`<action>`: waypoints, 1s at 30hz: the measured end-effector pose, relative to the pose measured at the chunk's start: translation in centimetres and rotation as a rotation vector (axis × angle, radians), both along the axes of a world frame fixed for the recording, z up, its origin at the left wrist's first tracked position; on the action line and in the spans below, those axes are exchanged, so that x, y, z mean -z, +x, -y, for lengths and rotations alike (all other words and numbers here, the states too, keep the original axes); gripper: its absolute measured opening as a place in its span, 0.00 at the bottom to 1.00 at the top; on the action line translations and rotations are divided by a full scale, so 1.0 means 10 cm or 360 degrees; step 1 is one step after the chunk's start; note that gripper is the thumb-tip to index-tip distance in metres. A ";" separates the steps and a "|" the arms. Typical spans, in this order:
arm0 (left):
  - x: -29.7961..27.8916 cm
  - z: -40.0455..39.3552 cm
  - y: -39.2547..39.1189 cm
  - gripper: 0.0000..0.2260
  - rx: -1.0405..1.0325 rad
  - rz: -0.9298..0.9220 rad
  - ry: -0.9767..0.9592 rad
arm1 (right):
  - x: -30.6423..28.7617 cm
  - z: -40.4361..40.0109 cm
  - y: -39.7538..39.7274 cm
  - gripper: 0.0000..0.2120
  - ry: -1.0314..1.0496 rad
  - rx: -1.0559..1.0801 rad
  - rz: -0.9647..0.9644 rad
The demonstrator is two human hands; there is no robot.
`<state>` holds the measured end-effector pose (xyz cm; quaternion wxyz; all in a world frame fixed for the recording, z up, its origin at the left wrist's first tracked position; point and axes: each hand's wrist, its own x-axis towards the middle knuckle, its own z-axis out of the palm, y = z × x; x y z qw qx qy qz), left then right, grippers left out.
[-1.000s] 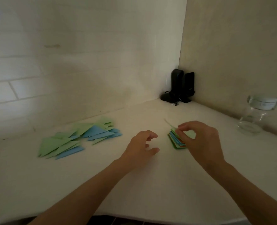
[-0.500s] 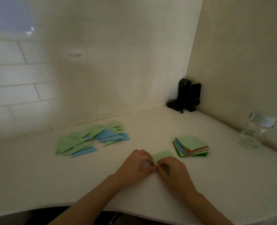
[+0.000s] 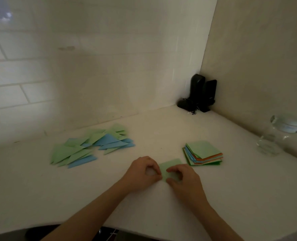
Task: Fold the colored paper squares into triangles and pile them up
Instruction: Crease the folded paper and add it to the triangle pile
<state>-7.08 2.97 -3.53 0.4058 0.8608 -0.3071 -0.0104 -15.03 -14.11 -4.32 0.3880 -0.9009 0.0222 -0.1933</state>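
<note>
**Pinching a green square at the bench's near edge**

Curled fingers [image 3: 154, 168] of the left hand [image 3: 140, 173] pinch the left edge of a light green paper square [image 3: 169, 166], while the right hand [image 3: 184, 178] grips its near right part between thumb and forefinger. That sheet lies low in the centre of the frame on the white bench [image 3: 161, 129]. Just to its right sits a stack of coloured squares [image 3: 203, 153], green on top. Left of centre spreads a loose pile of green and blue triangles [image 3: 90, 145]. Black speakers [image 3: 199, 93] stand in the corner; a glass jar [image 3: 275, 136] is at the right edge.
</note>
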 end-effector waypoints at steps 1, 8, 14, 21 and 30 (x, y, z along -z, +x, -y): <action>-0.02 0.01 0.01 0.07 0.0010 -0.0018 0.0022 | 0.00 0.02 0.01 0.14 -0.0009 -0.0019 -0.0026; -0.06 -0.11 0.05 0.10 0.0217 -0.0078 0.0050 | -0.06 0.06 0.05 0.07 -0.0141 -0.0060 -0.0132; -0.07 -0.21 -0.02 0.17 0.0349 0.0147 0.0130 | -0.04 0.06 0.15 0.06 -0.0311 -0.0244 -0.0119; 0.00 -0.17 -0.13 0.10 0.0256 0.0649 0.0262 | -0.17 0.22 0.23 0.03 -0.0199 -0.0592 -0.0241; -0.03 -0.11 -0.21 0.09 0.0109 0.0919 0.0344 | -0.11 0.31 0.09 0.12 -0.0454 -0.0527 0.0055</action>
